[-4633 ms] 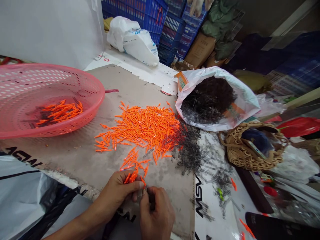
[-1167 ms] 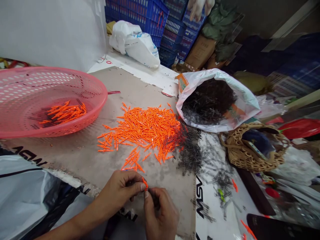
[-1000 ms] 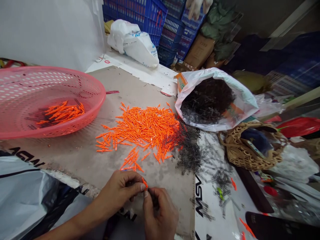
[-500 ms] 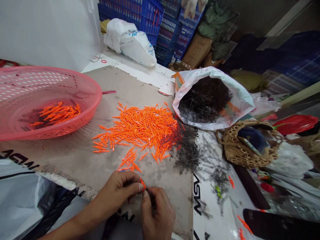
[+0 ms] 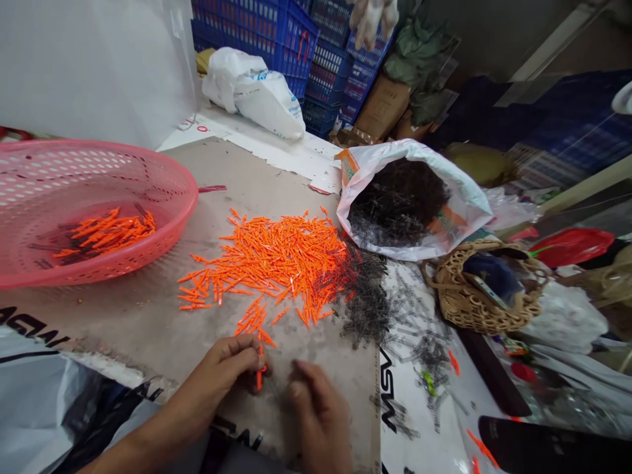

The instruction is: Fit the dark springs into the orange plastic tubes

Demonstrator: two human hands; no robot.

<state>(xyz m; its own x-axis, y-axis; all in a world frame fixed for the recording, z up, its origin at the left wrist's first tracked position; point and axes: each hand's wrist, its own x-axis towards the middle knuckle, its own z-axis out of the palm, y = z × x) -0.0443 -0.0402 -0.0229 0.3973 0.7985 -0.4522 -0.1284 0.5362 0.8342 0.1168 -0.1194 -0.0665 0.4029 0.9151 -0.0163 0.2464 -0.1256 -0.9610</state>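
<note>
My left hand [image 5: 232, 368] is closed, with a small orange plastic piece [image 5: 259, 372] pinched upright between thumb and fingers. To its right, my right hand [image 5: 320, 415] is apart from it and smeared by motion; whether it holds anything cannot be made out. Just beyond the left hand lies a small group of orange pieces [image 5: 253, 319]. Farther back spreads a large pile of the same slim, pointed orange pieces [image 5: 281, 257]. A heap of thin dark spring-like pieces [image 5: 365, 303] meets the pile's right side.
A pink perforated basket [image 5: 182, 217] with orange and dark pieces stands at left. At right, a white sack [image 5: 469, 210] lies open, full of dark pieces, beside a woven bag [image 5: 444, 296]. A white plastic bag [image 5: 266, 99] and blue crates [image 5: 247, 26] are behind.
My hands were together at the orange piece; now my right hand has drawn away to the right. The left hand still grips the piece, now turned more upright.
</note>
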